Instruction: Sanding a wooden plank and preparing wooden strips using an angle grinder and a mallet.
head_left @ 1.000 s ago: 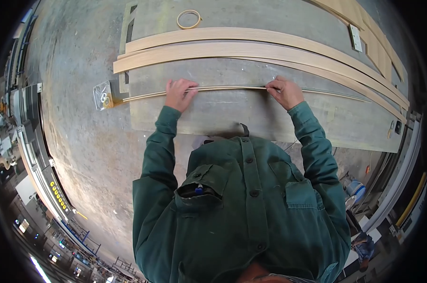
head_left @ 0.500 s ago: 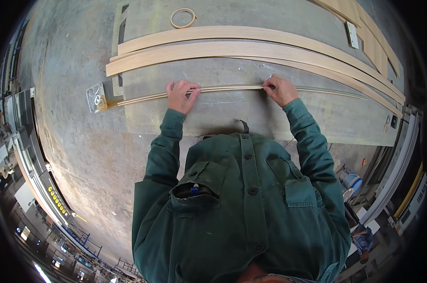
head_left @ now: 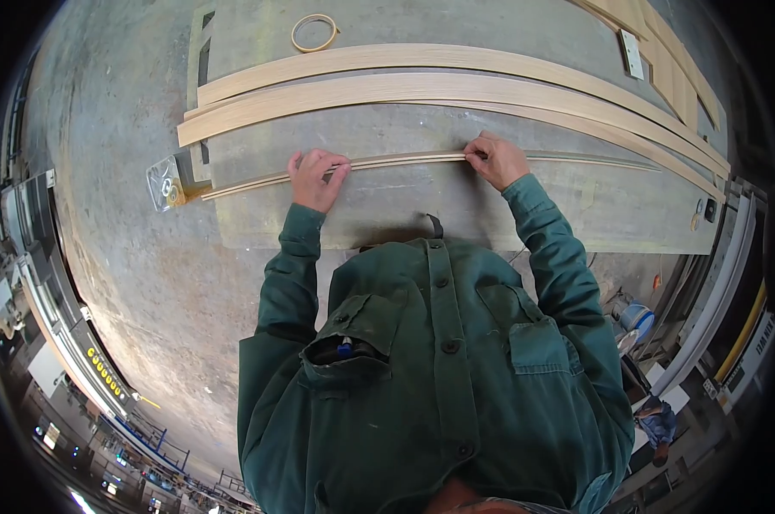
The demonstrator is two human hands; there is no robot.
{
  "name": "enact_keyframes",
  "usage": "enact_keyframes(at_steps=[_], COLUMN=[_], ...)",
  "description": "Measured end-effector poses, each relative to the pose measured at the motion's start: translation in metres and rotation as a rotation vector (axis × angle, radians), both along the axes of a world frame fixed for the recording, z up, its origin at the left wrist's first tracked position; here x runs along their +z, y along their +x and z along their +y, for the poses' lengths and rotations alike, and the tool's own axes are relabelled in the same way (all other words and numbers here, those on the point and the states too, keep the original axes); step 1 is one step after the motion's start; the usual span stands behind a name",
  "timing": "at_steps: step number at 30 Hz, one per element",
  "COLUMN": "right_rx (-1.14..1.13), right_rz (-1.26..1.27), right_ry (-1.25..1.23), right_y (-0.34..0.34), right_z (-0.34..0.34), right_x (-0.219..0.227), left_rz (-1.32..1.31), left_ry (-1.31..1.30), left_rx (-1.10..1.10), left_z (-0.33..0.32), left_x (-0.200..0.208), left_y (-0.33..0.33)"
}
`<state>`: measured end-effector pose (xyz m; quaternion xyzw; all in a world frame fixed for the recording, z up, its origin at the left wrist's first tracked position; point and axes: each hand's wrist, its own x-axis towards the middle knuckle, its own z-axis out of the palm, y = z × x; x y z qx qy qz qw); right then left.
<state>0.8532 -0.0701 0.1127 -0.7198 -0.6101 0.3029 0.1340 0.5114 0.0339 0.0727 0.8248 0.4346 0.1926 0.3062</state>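
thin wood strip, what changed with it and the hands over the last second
Very little. Left hand and right hand stay pressed on the thin wood strip, roughly where they were. The whole scene slides slightly in frame, likely the head camera moving. The wide boards, tape roll and bench lie as before.

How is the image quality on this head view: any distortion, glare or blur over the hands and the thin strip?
Head view: strong fisheye, so the thin wooden strip and wider boards bow toward the rim; even, soft light, no glare; left hand and right hand sharp; dark vignette at the corners; background at the rim small and smeared.
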Motion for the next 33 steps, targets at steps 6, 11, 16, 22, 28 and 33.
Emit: enact_keyframes(at_steps=[6, 11, 16, 22, 28, 33], right_rx=[0.008, 0.012, 0.01, 0.0, -0.019, -0.033], right_rz=[-0.009, -0.024, -0.034, -0.053, -0.076, -0.073], right_ry=[-0.015, -0.004, 0.0, -0.04, -0.067, -0.088], right_y=[0.002, 0.003, 0.002, 0.001, -0.002, -0.003], right_z=[0.0, -0.001, -0.001, 0.001, 0.003, 0.004], right_x=[-0.003, -0.005, -0.004, -0.003, 0.0, 0.001], left_rz=[0.001, -0.003, -0.004, 0.025, 0.019, -0.054], left_ry=[-0.004, -0.005, 0.004, 0.044, 0.095, 0.111], left_rx=[-0.012, -0.01, -0.016, -0.051, -0.042, -0.033], left_z=[0.001, 0.001, 0.001, 0.0, -0.003, -0.012], left_x=[-0.001, 0.0, 0.001, 0.005, 0.005, 0.003], left_y=[0.0, 0.0, -0.001, 0.001, 0.011, 0.041])
